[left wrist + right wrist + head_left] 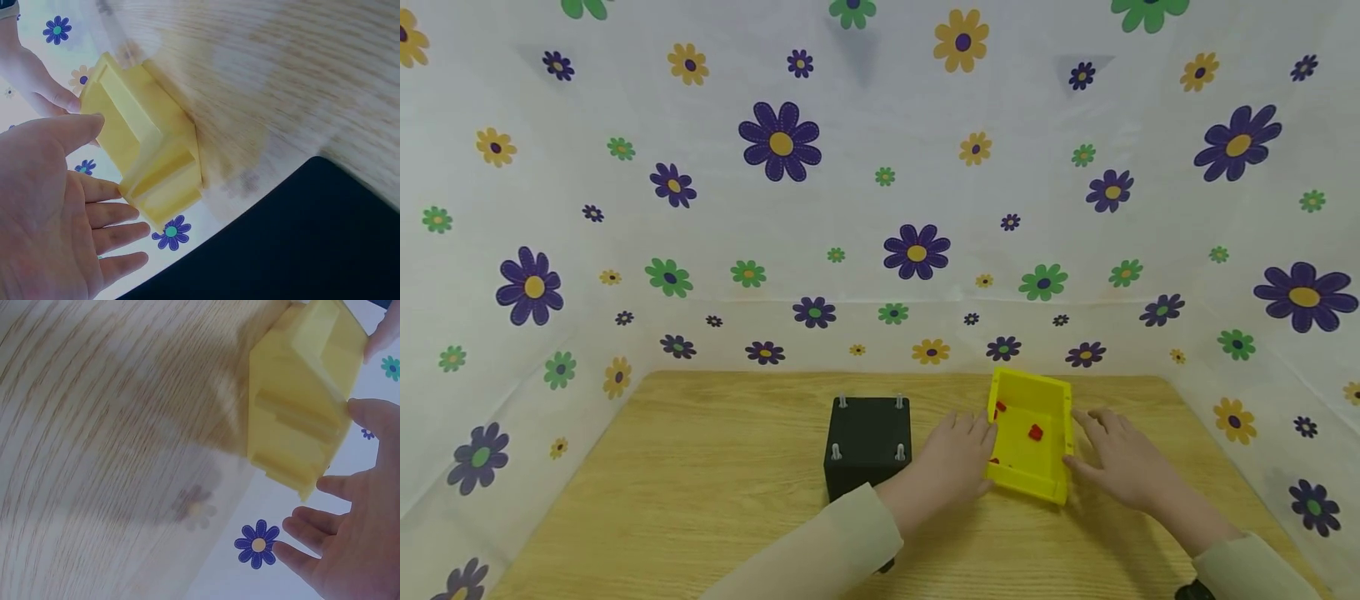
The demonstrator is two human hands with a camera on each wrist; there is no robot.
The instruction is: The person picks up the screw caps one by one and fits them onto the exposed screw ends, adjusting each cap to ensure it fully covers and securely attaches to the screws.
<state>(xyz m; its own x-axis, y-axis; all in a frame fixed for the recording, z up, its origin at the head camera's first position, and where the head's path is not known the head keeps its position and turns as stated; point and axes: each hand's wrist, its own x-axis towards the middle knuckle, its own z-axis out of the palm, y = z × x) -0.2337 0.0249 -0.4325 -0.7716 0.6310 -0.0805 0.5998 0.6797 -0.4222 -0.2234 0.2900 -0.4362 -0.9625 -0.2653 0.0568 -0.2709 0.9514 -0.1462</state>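
A yellow plastic bin (1026, 483) stands on the table at right of centre, with a few small red pieces (1036, 432) inside. My left hand (951, 458) is at its left side, fingertips by the rim. In the left wrist view that hand's fingers are spread and nearly straight, beside the bin (165, 119). At the right side is my right hand (1123, 458), its thumb at the rim and its fingers extended. The right wrist view shows its thumb tip against the edge of the bin (290, 400), the fingers loosely spread.
Left of the bin stands a black box (871, 429) with upright metal bolts at its top corners, close to my left forearm. The wooden table (722, 483) is enclosed by a white flowered cloth (850, 208) at the back and sides.
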